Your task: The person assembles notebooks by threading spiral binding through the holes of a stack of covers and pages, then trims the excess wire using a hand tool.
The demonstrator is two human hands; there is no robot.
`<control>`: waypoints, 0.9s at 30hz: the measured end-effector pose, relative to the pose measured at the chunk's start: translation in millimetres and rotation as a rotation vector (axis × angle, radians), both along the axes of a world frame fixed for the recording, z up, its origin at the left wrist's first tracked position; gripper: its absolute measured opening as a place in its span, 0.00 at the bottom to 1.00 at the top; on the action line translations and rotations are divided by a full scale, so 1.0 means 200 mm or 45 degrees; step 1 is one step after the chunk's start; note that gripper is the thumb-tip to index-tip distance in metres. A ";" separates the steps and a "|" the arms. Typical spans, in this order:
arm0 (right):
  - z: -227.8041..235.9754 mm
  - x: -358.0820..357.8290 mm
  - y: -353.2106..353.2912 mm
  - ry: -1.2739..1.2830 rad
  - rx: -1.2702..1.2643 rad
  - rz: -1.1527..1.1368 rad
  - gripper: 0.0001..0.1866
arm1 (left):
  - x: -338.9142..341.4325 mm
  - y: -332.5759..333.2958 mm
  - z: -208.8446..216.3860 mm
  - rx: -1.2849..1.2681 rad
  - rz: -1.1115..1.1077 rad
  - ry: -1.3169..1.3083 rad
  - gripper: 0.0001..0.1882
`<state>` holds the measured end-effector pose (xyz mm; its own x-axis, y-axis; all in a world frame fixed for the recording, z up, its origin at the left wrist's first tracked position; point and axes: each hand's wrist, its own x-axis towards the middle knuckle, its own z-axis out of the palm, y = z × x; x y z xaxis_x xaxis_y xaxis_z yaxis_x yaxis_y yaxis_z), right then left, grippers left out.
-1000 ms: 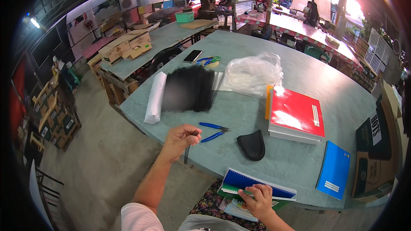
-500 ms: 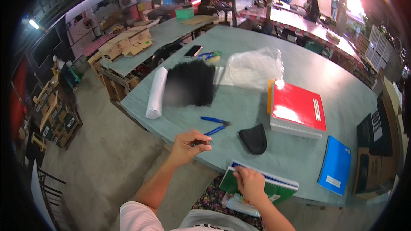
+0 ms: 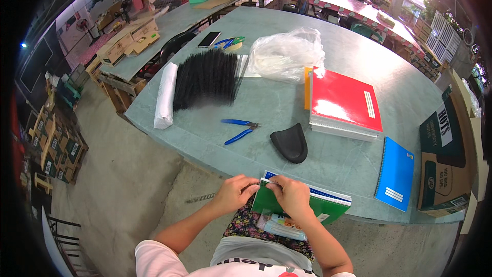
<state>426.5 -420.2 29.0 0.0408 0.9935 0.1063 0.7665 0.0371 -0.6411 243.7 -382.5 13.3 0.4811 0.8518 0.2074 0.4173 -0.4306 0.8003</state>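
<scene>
My left hand (image 3: pixel 233 193) is closed in a pinch around a thin dark spiral binding coil (image 3: pixel 201 198), whose free end sticks out to the left past the wrist. Its fingertips meet the upper left corner of a green-covered notebook (image 3: pixel 330 206). Gripping that notebook near the same corner is my right hand (image 3: pixel 292 195), thumb and fingers pressed together. The notebook stands tilted at the table's near edge, a blue strip showing along its top. Whether the coil's tip is in the holes is hidden by my fingers. Beyond lie blue-handled cutters (image 3: pixel 241 130) and a black curved pad (image 3: pixel 291 144).
On the grey-green table (image 3: pixel 353 174) lie many black coils (image 3: pixel 205 79), a white roll (image 3: pixel 165 95), a clear plastic bag (image 3: pixel 287 54), a phone (image 3: pixel 209 39) and a stack of red notebooks (image 3: pixel 346 100). To the right are a blue notebook (image 3: pixel 394 174) and a cardboard box (image 3: pixel 443 184).
My left hand has moved right and down to the notebook's corner, bringing the coil along. The right hand stays on the notebook, nearer its left corner. The view has shifted slightly.
</scene>
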 end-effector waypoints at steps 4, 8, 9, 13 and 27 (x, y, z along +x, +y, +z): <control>0.01 -0.03 -0.01 -0.072 0.033 0.017 0.09 | -0.02 -0.03 0.01 -0.032 0.070 -0.021 0.11; 0.01 -0.02 -0.02 0.005 0.121 0.057 0.08 | -0.01 -0.05 0.02 0.014 0.125 0.022 0.10; 0.01 -0.02 -0.02 0.002 0.107 0.085 0.07 | -0.01 -0.05 0.01 0.027 0.134 0.025 0.10; 0.02 -0.04 -0.01 0.021 0.115 0.178 0.08 | -0.03 -0.04 -0.02 0.361 0.119 0.050 0.10; -0.08 -0.08 -0.03 -0.052 0.391 0.262 0.09 | -0.02 0.00 0.03 0.079 0.000 0.178 0.10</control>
<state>411.2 -425.9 13.5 -0.1668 0.9019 0.3985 0.7479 0.3790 -0.5449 239.0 -383.2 18.9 0.5090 0.8393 0.1910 0.5226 -0.4777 0.7062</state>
